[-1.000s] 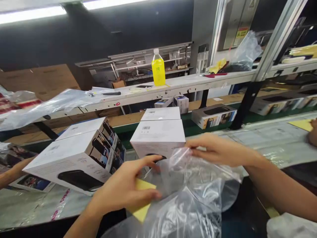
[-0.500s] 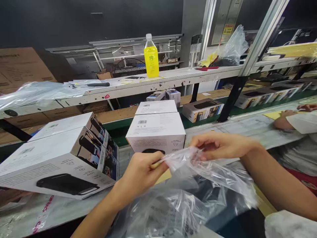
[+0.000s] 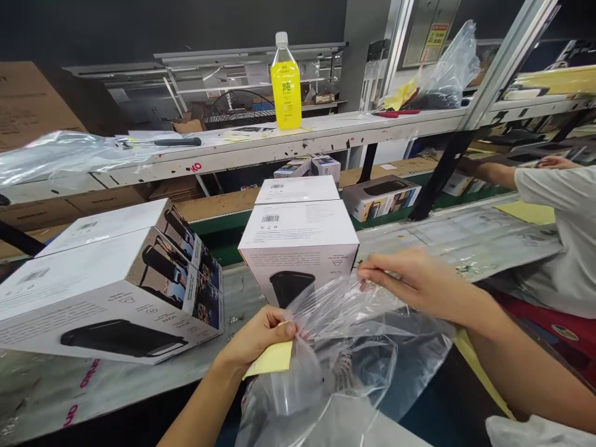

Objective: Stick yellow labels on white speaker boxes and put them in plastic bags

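Two bare hands, a little apart, clamp a clear plastic bag [image 3: 326, 354] — the left hand [image 3: 263, 335] pinching it along with a yellow slip of paper [image 3: 270, 360], the right hand [image 3: 416, 282] pinching its far edge. The bag spreads below and between them, just in front of white boxes [image 3: 298, 226] on the bench [image 3: 242, 292] — a yellow bottle [image 3: 287, 93] stands on the shelf [image 3: 344, 131] behind.

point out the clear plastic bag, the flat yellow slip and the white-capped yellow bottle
Clear plastic bag [image 3: 347, 338], head view, middle of its film
Flat yellow slip [image 3: 274, 359], head view, its exposed face
White-capped yellow bottle [image 3: 287, 93], head view, its body
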A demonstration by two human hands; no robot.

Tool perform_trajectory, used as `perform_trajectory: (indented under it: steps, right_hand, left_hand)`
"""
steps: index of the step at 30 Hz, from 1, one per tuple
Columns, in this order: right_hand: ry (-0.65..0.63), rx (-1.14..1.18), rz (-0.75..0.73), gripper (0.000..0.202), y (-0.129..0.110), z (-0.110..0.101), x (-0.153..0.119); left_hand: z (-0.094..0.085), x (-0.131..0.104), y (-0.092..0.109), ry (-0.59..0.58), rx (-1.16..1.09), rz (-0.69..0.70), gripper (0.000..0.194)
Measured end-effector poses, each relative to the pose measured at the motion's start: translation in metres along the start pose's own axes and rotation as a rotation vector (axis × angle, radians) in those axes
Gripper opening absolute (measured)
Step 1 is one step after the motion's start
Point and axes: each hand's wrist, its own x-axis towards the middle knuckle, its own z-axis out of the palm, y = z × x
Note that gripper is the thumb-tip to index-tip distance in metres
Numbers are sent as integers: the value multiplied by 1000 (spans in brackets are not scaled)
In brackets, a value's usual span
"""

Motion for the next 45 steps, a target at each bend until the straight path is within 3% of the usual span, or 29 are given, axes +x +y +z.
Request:
perform_trajectory:
  steps: [3,5,7,9,11,13,15,17,18,20,22,23,25,27,29,31,33,36,39,40,42,43,45]
  right_hand:
    - [507,4,-117,20,-3,12,-5]
    - [835,260,-82,22,-6,15,-10]
    - [914,635,19,26,-7,13,-13]
    - [738,910,141,28,-6,8,-13]
    - [443,997,253,30,-4,5,-10]
    - [149,939,294,35,-3,6,-2]
    - [-24,821,270,38,-6,10,8]
    - [-35,711,257,41,-13,13,16]
    - [-23,665,272,42,-16,14,19]
    - [-34,589,327,46,-21,13,19]
    - [-108,529,389,48,-20,10,12]
    - [-145,515,420,49,-17,9,8]
    - [-167,533,470,51,-7,7,0]
    - [-134,586,494,50,4,7,-5]
    - [-113,631,504,48,13,8,-7]
    - [-129,645,511,47,19,10,-6]
    - [-165,639,515,49,20,11,-2]
    - [-203,610,501,51,15,11,3]
    - [-183,585,496,50,5,12,6]
    - [-171,582,494,49,1,13,6]
    - [-150,587,487,48,-5,15,4]
    - [-140,593,483,48,-7,16,3]
    - [-136,604,483,46,-8,14,1]
  left_hand:
    - [-7,3,-16,88,-33,-9,60]
    - [-12,7,-27,144,-57,-17,57]
    - [-18,9,-33,204,-13,0,50]
    - [-27,2,-30,276,98,43,39]
    - [-36,-15,-15,390,231,155,35]
    - [-39,-39,11,460,331,314,50]
    - [-30,-61,40,388,487,458,76]
    - [-12,-73,63,175,743,485,87]
    - [-1,-75,71,61,898,460,83]
    - [15,-74,79,-122,1189,376,52]
    - [20,-73,80,-205,1354,347,21]
    - [17,-74,80,-186,1379,378,14]
    - [7,-76,78,-25,1310,534,23]
    - [-4,-76,77,239,1028,790,21]
    - [-12,-72,76,395,596,961,39]
    - [-15,-64,73,402,237,952,54]
    - [-16,-57,69,375,132,854,47]
    - [-11,-59,62,341,396,791,39]
    - [5,-67,53,178,843,711,33]
    - [11,-68,49,171,974,662,44]
    - [18,-66,41,268,1198,547,74]
    - [19,-63,37,349,1283,489,75]
    - [15,-59,34,466,1380,410,51]
